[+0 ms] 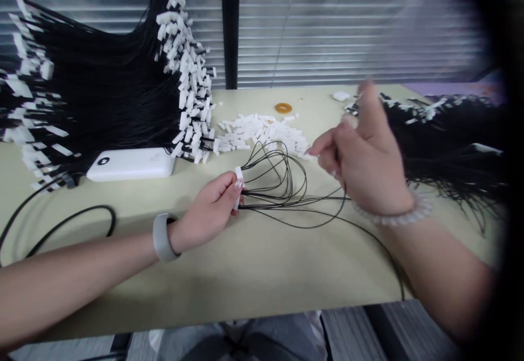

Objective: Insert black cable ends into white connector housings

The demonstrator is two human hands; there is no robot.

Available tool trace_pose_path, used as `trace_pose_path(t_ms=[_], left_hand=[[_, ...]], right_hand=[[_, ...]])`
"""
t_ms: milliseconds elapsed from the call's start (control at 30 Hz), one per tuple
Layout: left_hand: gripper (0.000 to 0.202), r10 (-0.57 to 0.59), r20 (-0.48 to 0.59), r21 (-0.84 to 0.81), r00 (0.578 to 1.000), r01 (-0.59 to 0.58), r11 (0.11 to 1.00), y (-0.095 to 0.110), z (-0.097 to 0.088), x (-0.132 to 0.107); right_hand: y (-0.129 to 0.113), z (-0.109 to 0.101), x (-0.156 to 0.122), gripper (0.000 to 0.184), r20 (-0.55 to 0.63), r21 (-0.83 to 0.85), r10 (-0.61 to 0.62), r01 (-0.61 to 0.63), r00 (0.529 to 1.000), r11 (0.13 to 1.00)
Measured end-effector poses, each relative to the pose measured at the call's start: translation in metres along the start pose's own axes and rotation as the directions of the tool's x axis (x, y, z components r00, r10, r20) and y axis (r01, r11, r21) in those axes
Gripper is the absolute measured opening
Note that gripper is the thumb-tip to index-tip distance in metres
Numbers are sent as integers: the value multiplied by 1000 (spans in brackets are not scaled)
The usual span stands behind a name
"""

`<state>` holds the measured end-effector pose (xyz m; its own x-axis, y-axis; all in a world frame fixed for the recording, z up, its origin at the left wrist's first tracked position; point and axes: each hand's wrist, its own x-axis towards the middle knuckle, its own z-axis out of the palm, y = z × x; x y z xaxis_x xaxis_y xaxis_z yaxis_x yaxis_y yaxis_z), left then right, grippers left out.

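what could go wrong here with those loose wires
The thin black wires fanning from the white connector in the left hand could snag on the right hand and perhaps pull free. The right fingers are close to the pile of small white pieces, so a slip might scatter them.

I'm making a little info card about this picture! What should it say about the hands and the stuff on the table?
Left hand: holding a white plastic connector with thin black wires coming out of it
Right hand: raised above the table, blurred, fingertip near a pile of small white plastic pieces
Also on the table: a big bundle of black wires with white ends, a white power bank, an orange ring
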<state>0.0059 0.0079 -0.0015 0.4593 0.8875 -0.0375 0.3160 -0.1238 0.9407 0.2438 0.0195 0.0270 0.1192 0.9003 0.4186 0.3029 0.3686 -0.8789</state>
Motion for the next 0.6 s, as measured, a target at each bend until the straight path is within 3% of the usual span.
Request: trace_pose_path(t_ms=[100,167,233,333,500,600], left_hand=[[29,-6,-4,-14,1000,6,1000,0,0,0],[29,-7,-8,-26,1000,7,1000,1,0,1],[29,-7,-11,-31,1000,7,1000,1,0,1],[28,7,-13,-11,1000,-7,1000,1,0,1],[29,41,5,28,999,-41,999,-2,0,0],[29,66,27,63,997,-67,996,-1,0,-1]], right_hand=[[-12,16,-16,36,221,-67,24,-9,975,998],[-15,20,-21,21,335,-175,10,52,942,983],[-15,21,-24,19,404,-283,-23,149,915,948],[-14,23,-25,17,445,-350,-79,254,892,901],[-14,28,-31,12,482,-450,-4,252,876,857],[-14,31,-34,13,507,-442,-28,287,862,850]])
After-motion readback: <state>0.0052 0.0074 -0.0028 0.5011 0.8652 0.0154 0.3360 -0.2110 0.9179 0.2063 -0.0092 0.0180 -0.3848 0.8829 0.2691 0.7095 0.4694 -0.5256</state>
